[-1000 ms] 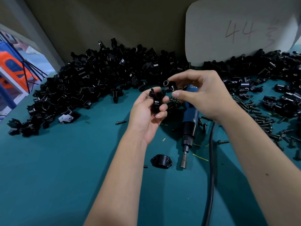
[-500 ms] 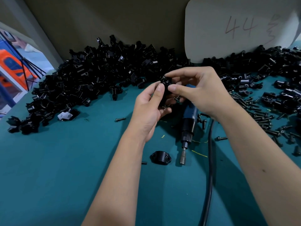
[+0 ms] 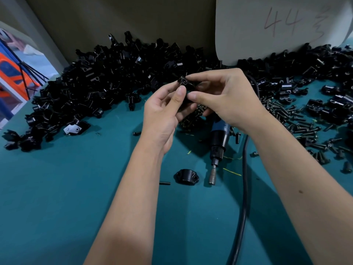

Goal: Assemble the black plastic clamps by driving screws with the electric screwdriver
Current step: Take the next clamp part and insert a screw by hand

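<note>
My left hand (image 3: 162,111) and my right hand (image 3: 227,96) meet above the table and together pinch a small black plastic clamp (image 3: 186,85); fingers hide most of it. Below them the electric screwdriver (image 3: 218,142) lies on the green mat with its blue-and-black body pointing toward me and its metal bit (image 3: 212,175) at the near end. A single black clamp half (image 3: 186,177) rests on the mat just left of the bit. A loose screw (image 3: 164,183) lies to its left.
A big heap of black clamp parts (image 3: 107,83) runs along the back wall from left to right. Several loose screws (image 3: 298,119) are scattered at the right. The screwdriver's black cable (image 3: 243,197) trails toward me. A white board (image 3: 277,25) leans at the back.
Both hands rose slightly and closed in together; the part my right hand held apart a second ago is now pressed against the piece in my left hand.
</note>
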Demonstrator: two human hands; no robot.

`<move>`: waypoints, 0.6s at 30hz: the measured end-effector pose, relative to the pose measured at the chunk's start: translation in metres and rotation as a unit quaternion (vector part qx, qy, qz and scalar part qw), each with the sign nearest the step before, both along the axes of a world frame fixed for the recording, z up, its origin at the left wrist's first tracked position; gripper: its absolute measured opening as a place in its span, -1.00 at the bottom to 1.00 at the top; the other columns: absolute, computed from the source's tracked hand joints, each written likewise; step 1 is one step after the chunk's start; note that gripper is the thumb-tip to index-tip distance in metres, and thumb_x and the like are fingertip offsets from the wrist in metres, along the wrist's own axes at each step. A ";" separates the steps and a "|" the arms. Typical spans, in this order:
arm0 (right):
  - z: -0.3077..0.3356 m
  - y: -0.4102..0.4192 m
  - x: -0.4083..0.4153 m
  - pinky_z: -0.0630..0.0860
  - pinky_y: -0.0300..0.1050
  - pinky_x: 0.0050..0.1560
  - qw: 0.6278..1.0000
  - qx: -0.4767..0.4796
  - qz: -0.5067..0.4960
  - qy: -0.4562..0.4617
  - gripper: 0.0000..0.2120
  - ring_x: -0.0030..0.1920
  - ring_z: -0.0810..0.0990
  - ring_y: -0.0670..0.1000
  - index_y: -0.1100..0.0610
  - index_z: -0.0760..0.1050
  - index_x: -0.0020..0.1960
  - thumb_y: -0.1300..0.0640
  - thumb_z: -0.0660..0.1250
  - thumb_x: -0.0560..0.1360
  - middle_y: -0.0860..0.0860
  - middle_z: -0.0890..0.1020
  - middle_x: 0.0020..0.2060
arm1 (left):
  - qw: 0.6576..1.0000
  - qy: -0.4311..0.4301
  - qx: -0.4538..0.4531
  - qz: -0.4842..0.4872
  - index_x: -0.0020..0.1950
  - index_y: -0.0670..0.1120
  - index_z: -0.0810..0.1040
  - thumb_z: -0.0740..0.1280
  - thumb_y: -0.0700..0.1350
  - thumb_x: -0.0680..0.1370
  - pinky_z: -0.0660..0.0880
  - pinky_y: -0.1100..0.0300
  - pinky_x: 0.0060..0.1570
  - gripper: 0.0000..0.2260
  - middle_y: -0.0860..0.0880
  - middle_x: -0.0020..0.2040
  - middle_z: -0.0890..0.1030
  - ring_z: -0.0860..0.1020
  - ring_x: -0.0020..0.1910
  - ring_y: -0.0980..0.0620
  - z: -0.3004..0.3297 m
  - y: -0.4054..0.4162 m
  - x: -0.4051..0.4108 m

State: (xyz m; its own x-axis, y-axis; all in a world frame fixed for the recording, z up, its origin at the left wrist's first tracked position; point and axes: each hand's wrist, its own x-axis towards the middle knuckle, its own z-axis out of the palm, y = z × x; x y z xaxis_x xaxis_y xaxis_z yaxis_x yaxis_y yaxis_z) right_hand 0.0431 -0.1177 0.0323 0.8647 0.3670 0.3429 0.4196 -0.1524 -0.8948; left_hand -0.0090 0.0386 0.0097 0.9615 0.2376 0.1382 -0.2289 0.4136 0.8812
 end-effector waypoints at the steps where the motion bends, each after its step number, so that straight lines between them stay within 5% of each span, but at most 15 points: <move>1: 0.000 -0.001 0.000 0.69 -0.06 -0.26 1.000 -0.001 -0.006 0.002 -0.65 -0.18 0.75 0.08 0.04 0.68 0.24 0.16 0.59 0.47 0.04 0.73 -0.07 | 1.000 0.004 -0.010 0.003 0.15 -0.19 0.61 0.35 -0.28 0.64 0.64 0.16 -0.07 -0.89 -0.05 -0.08 0.71 0.71 -0.06 0.03 0.001 -0.001 0.000; 9: 0.001 -0.001 -0.002 0.65 -0.21 -0.23 0.989 0.075 0.041 0.119 -0.82 -0.18 0.76 0.02 0.21 0.70 0.03 0.28 0.58 0.44 0.13 0.77 -0.15 | 1.000 0.008 -0.022 -0.004 0.14 -0.20 0.64 0.39 -0.31 0.59 0.65 0.13 -0.04 -0.85 -0.09 -0.05 0.73 0.72 -0.02 0.00 0.002 0.005 -0.002; 18: 0.000 0.003 -0.006 0.64 -0.16 -0.29 0.995 0.052 0.032 0.074 -0.78 -0.12 0.76 0.03 0.15 0.71 0.06 0.19 0.62 0.43 0.04 0.77 -0.13 | 0.999 0.036 -0.005 -0.018 0.13 -0.25 0.62 0.44 -0.23 0.54 0.65 0.14 -0.03 -0.80 -0.10 -0.05 0.72 0.71 -0.02 0.00 0.003 0.016 -0.003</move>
